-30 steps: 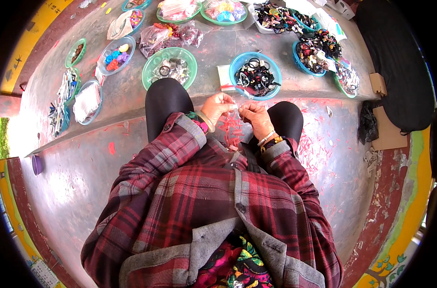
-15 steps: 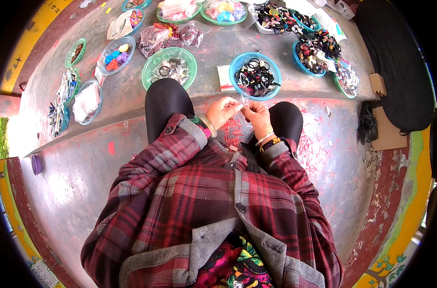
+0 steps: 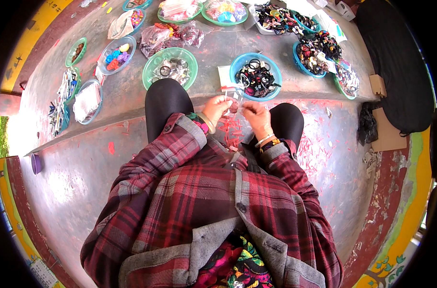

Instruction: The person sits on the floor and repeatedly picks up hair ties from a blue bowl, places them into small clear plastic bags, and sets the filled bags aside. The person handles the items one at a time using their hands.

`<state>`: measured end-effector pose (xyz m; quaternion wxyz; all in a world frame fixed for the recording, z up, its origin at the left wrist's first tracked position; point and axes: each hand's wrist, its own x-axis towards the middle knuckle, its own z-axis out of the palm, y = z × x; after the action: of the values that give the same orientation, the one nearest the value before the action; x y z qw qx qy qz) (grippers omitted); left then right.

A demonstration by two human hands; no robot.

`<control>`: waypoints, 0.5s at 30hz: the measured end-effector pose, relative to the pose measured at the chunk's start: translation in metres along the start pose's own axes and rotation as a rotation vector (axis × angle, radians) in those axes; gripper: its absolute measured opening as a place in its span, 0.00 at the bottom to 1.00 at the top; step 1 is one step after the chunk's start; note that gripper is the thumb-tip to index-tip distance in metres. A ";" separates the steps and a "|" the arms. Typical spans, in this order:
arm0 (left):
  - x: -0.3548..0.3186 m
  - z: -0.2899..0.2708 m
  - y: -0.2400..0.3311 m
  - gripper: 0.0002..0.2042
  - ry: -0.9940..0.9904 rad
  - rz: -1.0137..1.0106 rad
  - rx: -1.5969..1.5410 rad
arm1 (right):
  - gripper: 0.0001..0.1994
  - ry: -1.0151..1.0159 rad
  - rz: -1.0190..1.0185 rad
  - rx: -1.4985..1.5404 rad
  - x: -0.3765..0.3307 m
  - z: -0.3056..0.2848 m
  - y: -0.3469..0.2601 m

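A small clear plastic bag (image 3: 236,96) is stretched between my hands, above the gap between my knees. My left hand (image 3: 216,109) pinches its left edge. At the opposite edge, the fingers of my right hand (image 3: 257,119) are closed on the bag. Something reddish shows through its lower part, but I cannot tell whether it lies inside or behind. Just beyond the bag, a blue basin (image 3: 278,72) holds black hair ties. To its left, a green basin (image 3: 146,72) contains clear little packets and a dark ring.
Several basins of accessories and packets stand on the concrete ledge (image 3: 213,45). Red scraps (image 3: 319,139) litter the floor below. At right are a black plastic bag (image 3: 368,122) and cardboard (image 3: 387,132); a purple cup (image 3: 36,164) sits at left.
My hands have moved apart, the left one slightly leftward. The clear bag, barely visible at my fingertips before, now spreads open between them.
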<state>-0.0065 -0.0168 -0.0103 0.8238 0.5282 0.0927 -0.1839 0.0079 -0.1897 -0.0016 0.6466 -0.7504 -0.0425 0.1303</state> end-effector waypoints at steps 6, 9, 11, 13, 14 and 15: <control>0.001 -0.006 0.002 0.09 -0.124 -0.012 -0.121 | 0.05 -0.073 0.214 0.194 -0.007 -0.005 -0.027; -0.001 -0.001 0.004 0.09 -0.150 -0.063 -0.087 | 0.05 -0.095 0.199 0.220 -0.007 -0.007 -0.022; -0.003 0.002 0.007 0.09 -0.110 -0.086 -0.040 | 0.05 -0.062 0.192 0.256 -0.006 -0.008 -0.018; -0.004 0.001 0.009 0.09 -0.130 -0.101 0.061 | 0.05 -0.031 0.176 0.284 -0.005 -0.008 -0.014; -0.005 0.000 0.009 0.09 -0.138 -0.109 0.111 | 0.05 -0.020 0.176 0.293 -0.005 -0.008 -0.014; -0.005 0.000 0.008 0.09 -0.126 -0.115 0.124 | 0.05 -0.008 0.175 0.302 -0.005 -0.007 -0.014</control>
<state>-0.0080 -0.0125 -0.0015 0.7819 0.5593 0.0594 -0.2689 0.0064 -0.1958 0.0139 0.7381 -0.6449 0.0403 0.1941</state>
